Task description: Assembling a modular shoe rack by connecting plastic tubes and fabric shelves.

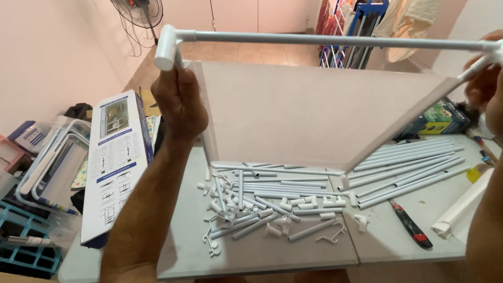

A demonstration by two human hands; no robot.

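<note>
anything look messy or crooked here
Nothing looks damaged. The white tube-framed fabric panel is held tilted between the left hand and right hand, and the short white tubes and plastic connectors lie jumbled across the grey table, unlike the neatly aligned long tubes.

Two bare forearms are seen from above — no sleeves, gloves, watch or rings are visible. The left hand [179,105] is shown with its back toward the camera, knuckles and fine forearm hair discernible. The right hand [487,78] is cut off by the frame edge — only part of it and the forearm is shown.
</note>
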